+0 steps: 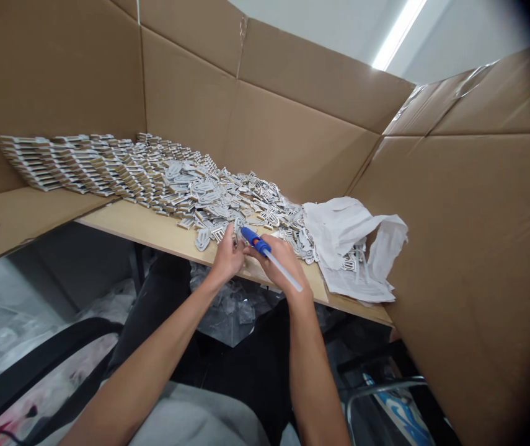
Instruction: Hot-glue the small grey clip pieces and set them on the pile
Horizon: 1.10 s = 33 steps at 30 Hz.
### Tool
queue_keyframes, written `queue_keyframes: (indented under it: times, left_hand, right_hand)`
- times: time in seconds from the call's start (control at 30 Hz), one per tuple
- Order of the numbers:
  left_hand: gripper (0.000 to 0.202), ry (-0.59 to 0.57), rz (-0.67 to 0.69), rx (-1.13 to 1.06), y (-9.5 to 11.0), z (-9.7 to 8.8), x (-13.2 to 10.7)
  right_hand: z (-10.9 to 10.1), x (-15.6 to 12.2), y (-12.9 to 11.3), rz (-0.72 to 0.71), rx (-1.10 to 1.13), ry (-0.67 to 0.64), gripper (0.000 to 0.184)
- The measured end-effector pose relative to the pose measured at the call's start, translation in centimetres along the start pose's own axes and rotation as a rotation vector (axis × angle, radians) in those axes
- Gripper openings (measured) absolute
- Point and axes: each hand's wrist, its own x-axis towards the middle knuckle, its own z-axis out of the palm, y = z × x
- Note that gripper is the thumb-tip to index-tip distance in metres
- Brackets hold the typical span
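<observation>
Blue glue gun (256, 241) in the closed grip of the right hand (286, 260), over the desk (137, 222). Curls the left hand (227, 257) just beside, too hidden to tell its hold. Faces heaped grey pieces (209, 193) beyond, stacked rows (79, 162) farther left, crumpled white wrapping (336, 229) at right.

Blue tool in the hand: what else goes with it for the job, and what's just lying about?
Likely the job: blue tool in the right hand; loose pieces; stacked pieces; white wrapper with pieces in it.
Probably just lying about: clear plastic under the table; blue-and-white thing at lower right.
</observation>
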Motion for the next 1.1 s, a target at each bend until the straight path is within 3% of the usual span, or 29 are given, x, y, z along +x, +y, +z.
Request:
queue_keyframes:
  times: [0.07, 0.17, 0.3, 0.47, 0.7, 0.83, 1.1]
  left_hand:
    - [0.041, -0.026, -0.049, -0.017, -0.2, 0.2, 0.0]
    - [0.043, -0.06, -0.135, -0.088, -0.3, 0.6, 0.0]
    - [0.041, -0.089, -0.151, -0.096, 0.0, 0.6, 0.0]
    - [0.025, -0.037, -0.061, 0.038, 0.7, 0.3, 0.0]
    - [0.03, -0.017, -0.034, 0.004, 0.4, 0.3, 0.3]
    - [0.031, -0.038, -0.069, -0.091, 0.0, 0.3, 0.3]
    - [0.029, -0.042, -0.045, -0.064, 0.2, 0.3, 0.2]
  right_hand:
    - [0.0, -0.1, -0.4, -0.006, -0.073, 0.066, 0.021]
    - [-0.4, -0.3, -0.2, 0.015, -0.076, 0.268, 0.013]
    - [-1.6, -0.3, 0.9, -0.003, 0.081, 0.4, 0.023]
    - [-2.6, -0.7, 2.9, 0.129, 0.192, 0.286, 0.034]
    - [-2.7, -1.0, 3.9, 0.221, 0.214, 0.055, 0.043]
    - [-2.2, -1.0, 3.8, 0.225, 0.241, 0.022, 0.042]
    - [-1.5, -0.7, 4.2, 0.17, 0.242, 0.018, 0.041]
